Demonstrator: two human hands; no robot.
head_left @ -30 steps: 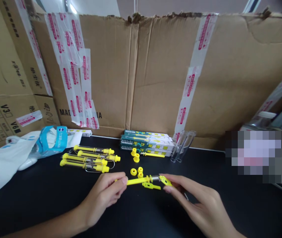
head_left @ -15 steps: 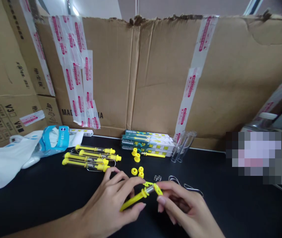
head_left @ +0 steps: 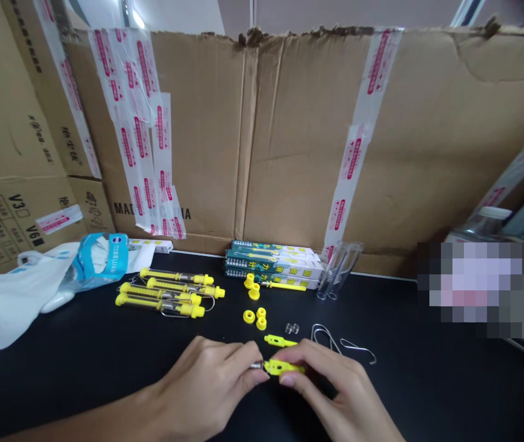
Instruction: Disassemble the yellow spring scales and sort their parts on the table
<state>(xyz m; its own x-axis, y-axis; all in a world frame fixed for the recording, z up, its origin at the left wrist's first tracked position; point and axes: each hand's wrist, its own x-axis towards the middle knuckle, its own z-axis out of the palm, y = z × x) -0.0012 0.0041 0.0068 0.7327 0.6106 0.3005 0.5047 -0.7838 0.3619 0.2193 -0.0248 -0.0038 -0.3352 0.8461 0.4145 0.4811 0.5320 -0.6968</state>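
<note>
yellow piece (head_left: 279, 367), silvery metal part (head_left: 257, 365), black tabletop (head_left: 450, 387), brown cardboard (head_left: 298, 141), red-printed white tape (head_left: 352, 158)

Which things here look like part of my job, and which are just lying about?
Probably job-related: held yellow piece, metal part, spare yellow piece, coils, wire hooks, yellow caps, yellow rod, clear tubes, assembled yellow tubes, printed boxes.
Probably lying about: blue-labelled packet, bottle.

One left forearm (head_left: 100, 412), bare, slanting in from the lower left. One left hand (head_left: 213, 380), back upward, fingers curled, left thumb (head_left: 252, 382) pinching against the forefinger. One right hand (head_left: 340, 383), bare, entering lower right, right thumb (head_left: 308, 394) and right forefinger (head_left: 308, 352) pinching, fingertips facing the left hand's, near but apart.
</note>
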